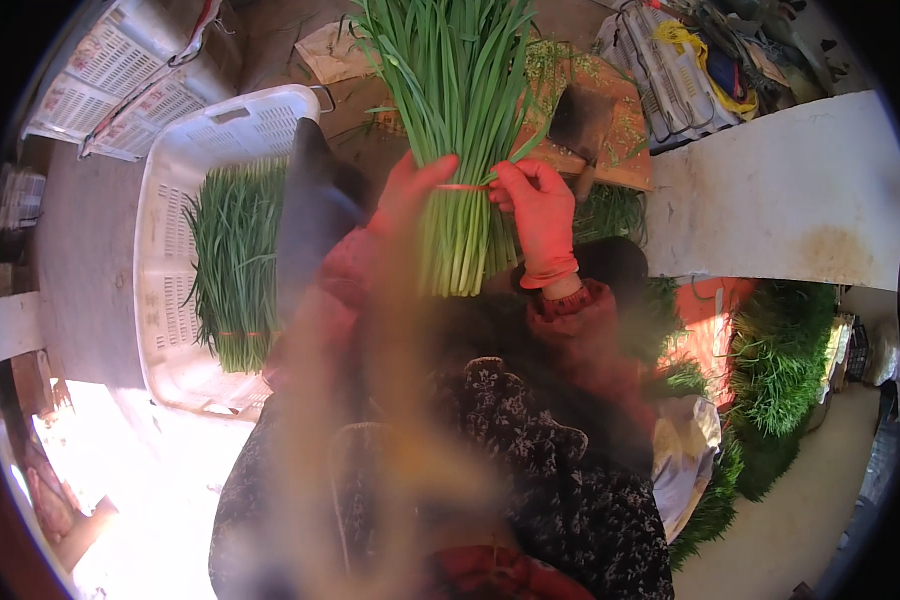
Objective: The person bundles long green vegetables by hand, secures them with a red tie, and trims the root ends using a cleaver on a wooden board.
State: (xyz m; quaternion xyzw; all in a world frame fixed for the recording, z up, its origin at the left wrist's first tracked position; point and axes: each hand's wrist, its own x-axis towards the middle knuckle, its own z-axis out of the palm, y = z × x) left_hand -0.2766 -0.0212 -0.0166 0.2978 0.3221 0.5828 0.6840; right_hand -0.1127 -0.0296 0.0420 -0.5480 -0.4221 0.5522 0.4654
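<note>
An upright bundle of long green leafy stalks (445, 90) is held in front of me, with a thin red band (465, 187) across it. My left hand (405, 190), in a red glove, grips the bundle's left side, its lower part behind a blur. My right hand (540, 205), also red-gloved, is closed in a pinch at the band and a few leaves on the right side. A blurred tan shape (390, 380) in the foreground hides part of my left forearm and lap.
A white plastic basket (158, 270) with banded green bundles (232, 250) stands left, near stacked crates (130, 90). An orange board (620, 105) with a dark blade (575, 120) and clippings lies ahead. A white slab (770, 190) is right, above piles of greens (780, 350).
</note>
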